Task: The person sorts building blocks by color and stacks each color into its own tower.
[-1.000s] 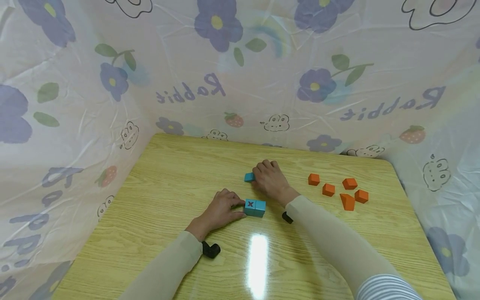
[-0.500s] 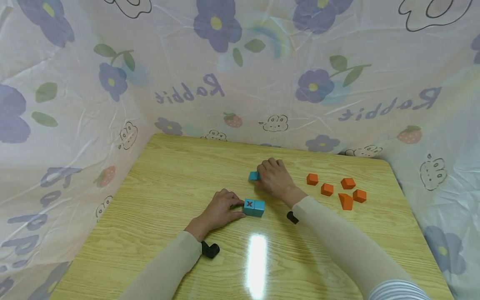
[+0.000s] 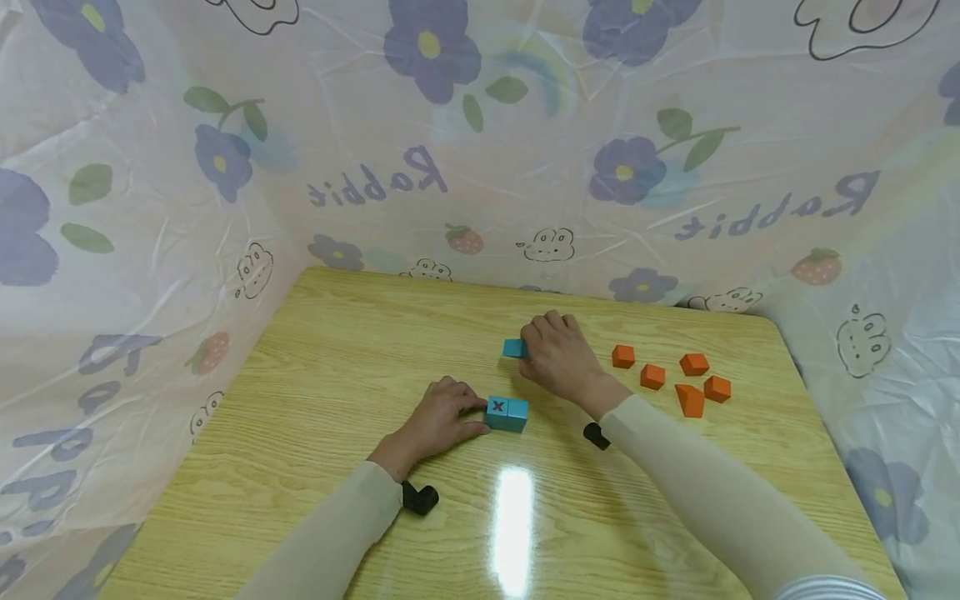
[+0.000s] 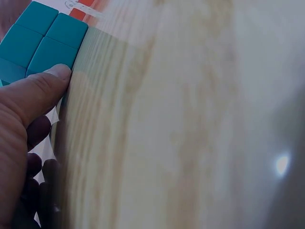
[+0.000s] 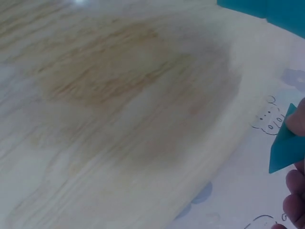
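In the head view my left hand (image 3: 442, 421) pinches the left end of a compact group of blue blocks (image 3: 517, 410), with thumb and index finger on opposite sides. A red X marks one top face. The left wrist view shows my thumb (image 4: 40, 90) lying on the front of the joined blocks (image 4: 52, 45). Behind and slightly right of them, my right hand (image 3: 558, 354) holds a separate blue block (image 3: 513, 347), partly covered by the fingers. Up close in the right wrist view, that block has a pointed, wedge-like end (image 5: 285, 152).
Several orange blocks (image 3: 652, 377) lie to the right of my right hand, one of them a slanted piece (image 3: 690, 401). A black fitting (image 3: 420, 500) sticks out at the left wrist. Printed cloth (image 3: 487, 192) encloses the wooden table (image 3: 360, 333) at the back and sides.
My right hand has shifted a little to the right and back with the wedge-ended block, away from the joined blocks. The left hand and its blocks have stayed put.
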Available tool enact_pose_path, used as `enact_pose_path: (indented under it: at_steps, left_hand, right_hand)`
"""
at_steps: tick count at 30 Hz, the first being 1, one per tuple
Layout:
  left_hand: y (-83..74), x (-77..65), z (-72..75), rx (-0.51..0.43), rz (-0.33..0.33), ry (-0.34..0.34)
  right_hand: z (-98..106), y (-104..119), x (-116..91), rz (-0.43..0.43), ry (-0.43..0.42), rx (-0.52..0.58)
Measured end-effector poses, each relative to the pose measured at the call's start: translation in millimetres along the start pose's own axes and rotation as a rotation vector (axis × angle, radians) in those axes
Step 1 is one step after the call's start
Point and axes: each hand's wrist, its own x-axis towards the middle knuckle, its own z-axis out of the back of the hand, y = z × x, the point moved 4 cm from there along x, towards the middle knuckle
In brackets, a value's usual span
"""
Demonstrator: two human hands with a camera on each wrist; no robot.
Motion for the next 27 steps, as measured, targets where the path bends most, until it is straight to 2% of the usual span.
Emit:
enact_pose_path:
  at_steps: [13, 23, 27]
  left_hand:
    - [-0.2, 0.6, -1.1, 0.010, 0.012, 0.010]
    - [-0.7, 0.5, 0.0, -0.007, 0.016, 0.009]
    - [-0.5, 1.4, 0.2, -0.012, 0.025, 0.019]
  right_hand:
    - [23.0, 1.9, -13.9, 0.009, -0.069, 0.046]
    - [42.4, 16.5, -26.8, 0.069, -0.130, 0.099]
    - [47.5, 22.8, -30.4, 0.072, -0.115, 0.106]
